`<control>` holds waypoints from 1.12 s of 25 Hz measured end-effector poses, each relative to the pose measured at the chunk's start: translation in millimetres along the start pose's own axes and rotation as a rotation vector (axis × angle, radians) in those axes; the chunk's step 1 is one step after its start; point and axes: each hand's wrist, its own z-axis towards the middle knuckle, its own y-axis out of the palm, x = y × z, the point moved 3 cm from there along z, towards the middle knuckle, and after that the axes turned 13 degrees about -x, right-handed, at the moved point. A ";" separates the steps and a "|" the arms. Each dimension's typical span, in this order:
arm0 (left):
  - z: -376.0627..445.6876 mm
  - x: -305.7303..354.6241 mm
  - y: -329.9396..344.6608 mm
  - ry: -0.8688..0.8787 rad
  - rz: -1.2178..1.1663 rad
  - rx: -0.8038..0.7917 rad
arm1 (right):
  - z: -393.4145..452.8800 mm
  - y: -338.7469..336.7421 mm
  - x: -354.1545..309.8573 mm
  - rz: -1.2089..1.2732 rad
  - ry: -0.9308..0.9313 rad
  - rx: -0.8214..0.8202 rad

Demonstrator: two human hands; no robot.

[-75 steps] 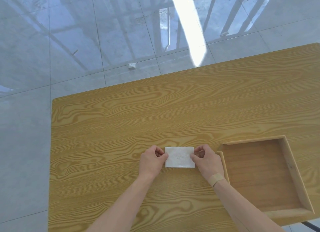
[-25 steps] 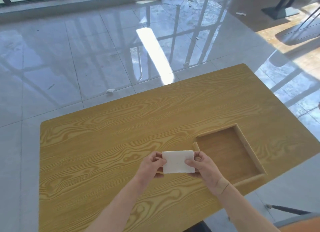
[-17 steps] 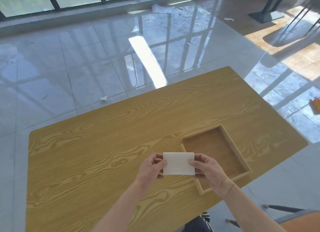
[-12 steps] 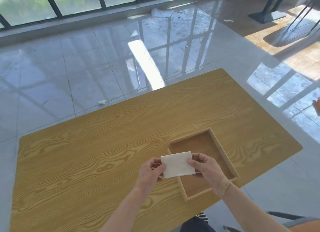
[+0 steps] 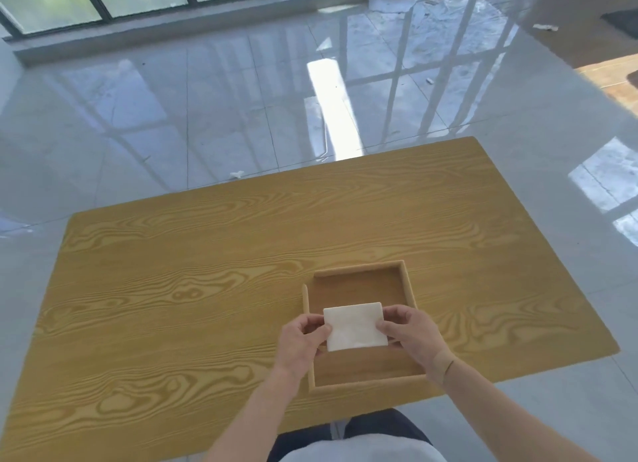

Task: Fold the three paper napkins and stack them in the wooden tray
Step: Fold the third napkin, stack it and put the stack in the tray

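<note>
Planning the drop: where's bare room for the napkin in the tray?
The square wooden tray shows bare floor at its far end and a near strip. Crowded mid-tray: left hand and right hand pinch the folded white paper napkin there. The wood-grain table is open leftward.

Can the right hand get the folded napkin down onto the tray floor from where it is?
Probably yes. The right hand and left hand pinch the folded napkin over the wooden tray, whose visible floor is bare, so nothing seems to block the way down.
</note>
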 end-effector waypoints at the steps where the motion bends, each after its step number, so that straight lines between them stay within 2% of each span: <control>1: 1.5 -1.4 1.8 -0.008 0.008 0.023 | 1.6 -1.7 1.6 -0.023 0.003 -0.002; 7: 22.6 -14.1 13.4 -0.071 0.094 0.047 | 17.3 -8.1 16.0 -0.096 0.057 0.113; 12: 37.7 -24.9 19.6 -0.138 0.129 0.114 | 29.6 -3.0 24.3 -0.251 0.128 0.112; 16: 48.1 -23.0 28.9 -0.159 0.247 0.117 | 37.2 -3.6 25.6 -0.350 0.167 0.131; 21: 55.5 -18.3 30.4 -0.176 0.300 0.175 | 44.4 -6.1 23.5 -0.444 0.195 0.138; 28: 61.6 -14.5 28.6 -0.195 0.498 0.195 | 53.1 -6.0 20.9 -0.576 0.194 0.151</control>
